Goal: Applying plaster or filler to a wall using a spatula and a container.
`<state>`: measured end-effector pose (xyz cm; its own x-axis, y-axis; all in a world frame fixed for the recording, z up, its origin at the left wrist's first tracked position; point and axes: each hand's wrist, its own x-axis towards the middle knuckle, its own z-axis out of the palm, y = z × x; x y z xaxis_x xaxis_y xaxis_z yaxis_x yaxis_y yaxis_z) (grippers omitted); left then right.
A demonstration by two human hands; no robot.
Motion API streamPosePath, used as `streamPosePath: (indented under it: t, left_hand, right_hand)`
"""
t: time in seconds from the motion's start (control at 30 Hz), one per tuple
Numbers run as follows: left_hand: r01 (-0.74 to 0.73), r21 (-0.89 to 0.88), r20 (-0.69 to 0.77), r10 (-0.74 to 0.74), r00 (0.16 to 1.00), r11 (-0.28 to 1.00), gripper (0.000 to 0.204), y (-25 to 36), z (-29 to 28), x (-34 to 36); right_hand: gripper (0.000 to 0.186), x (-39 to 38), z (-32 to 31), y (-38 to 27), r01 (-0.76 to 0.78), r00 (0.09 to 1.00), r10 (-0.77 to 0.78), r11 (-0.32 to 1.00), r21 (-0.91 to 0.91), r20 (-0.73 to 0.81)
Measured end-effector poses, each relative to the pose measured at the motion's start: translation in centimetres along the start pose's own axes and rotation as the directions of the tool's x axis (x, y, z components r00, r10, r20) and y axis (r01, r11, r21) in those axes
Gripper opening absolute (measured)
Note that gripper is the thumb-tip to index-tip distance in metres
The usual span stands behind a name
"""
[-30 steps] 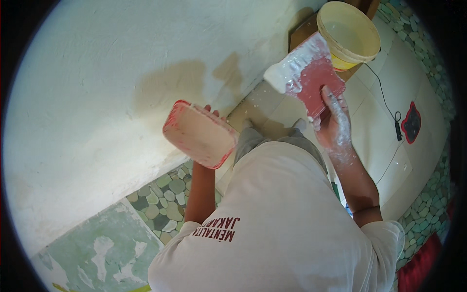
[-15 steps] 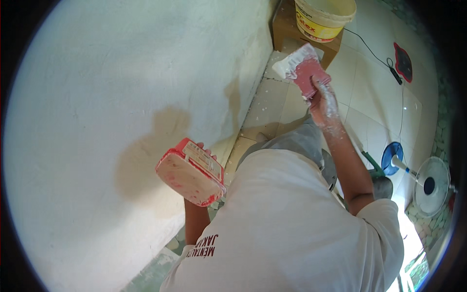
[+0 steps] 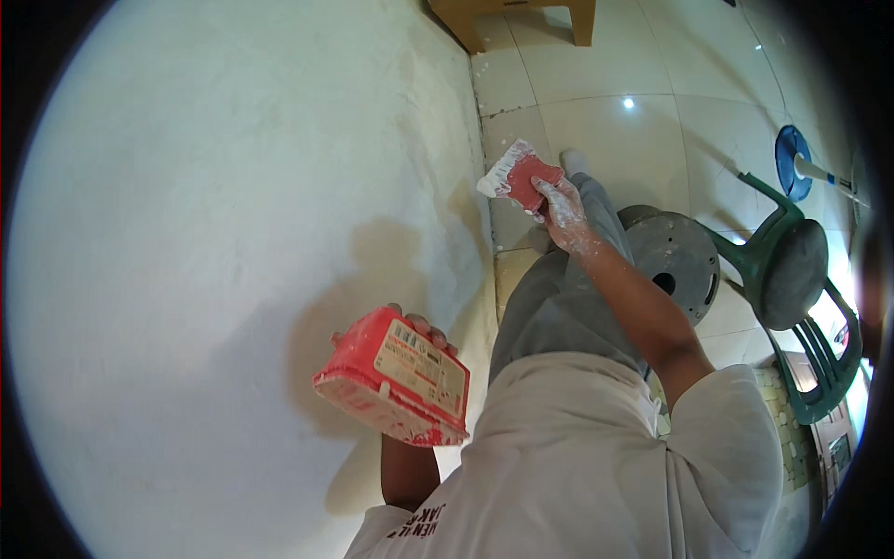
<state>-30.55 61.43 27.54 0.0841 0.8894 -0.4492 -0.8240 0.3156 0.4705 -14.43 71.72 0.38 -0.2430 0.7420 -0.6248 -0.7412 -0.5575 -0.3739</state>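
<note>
Closed on a red plastic tub (image 3: 358,349) is my left hand (image 3: 428,328), its fingertips showing over the tub's far edge. A printed label covers the tub's side, and pale smears coat its rim; its inside is hidden. My right hand (image 3: 565,212), spotted white, grips a red putty spreader (image 3: 527,179) with the thumb on its face. Thick white putty (image 3: 503,170) lies along the spreader's outer edge. The spreader is near the pale wall (image 3: 214,233) on my left; whether it touches cannot be told, though its putty edge overlaps the wall's foot in view.
A brown stool (image 3: 507,11) stands against the wall at the far end. To my right are a round grey disc with holes (image 3: 672,261), a green plastic chair (image 3: 824,391) with a dark round thing on it, and a blue round base with a white pole (image 3: 793,154). Pale tiles (image 3: 615,140) cover the floor.
My view has swung: the bucket has left the picture, and the green chair and grey disc show more fully. The spreader now appears lower and further left; the tub is tipped, showing more label.
</note>
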Motion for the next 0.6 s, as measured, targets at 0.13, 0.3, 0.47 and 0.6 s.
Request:
streamPosePath:
  t: [0.13, 0.3, 0.47, 0.6]
  left_hand:
    - [0.075, 0.045, -0.012, -0.074, 0.997, 0.996, 0.061, -3.0, 0.9, 1.4]
    - [0.129, 0.025, -0.050, -0.127, 0.991, 0.991, 0.063, -6.9, -0.6, 1.7]
    - [0.174, -0.056, -0.059, -0.177, 0.982, 0.983, 0.064, -10.9, -0.5, 0.6]
    - [0.204, -0.136, -0.137, -0.222, 0.965, 0.970, 0.069, -13.4, -0.8, 0.1]
  right_hand:
    - [0.012, 2.8, -2.0, 2.6, -0.053, 0.998, 0.054, 0.995, 0.081, -0.015]
    - [0.008, 6.5, -4.3, 4.8, -0.130, 0.991, 0.128, 0.984, 0.121, 0.024]
    - [0.007, 6.9, -8.2, 4.9, -0.202, 0.979, 0.203, 0.965, -0.166, -0.016]
    - [0.003, 9.6, -6.5, 6.2, -0.178, 0.972, 0.151, 0.974, -0.143, -0.178]
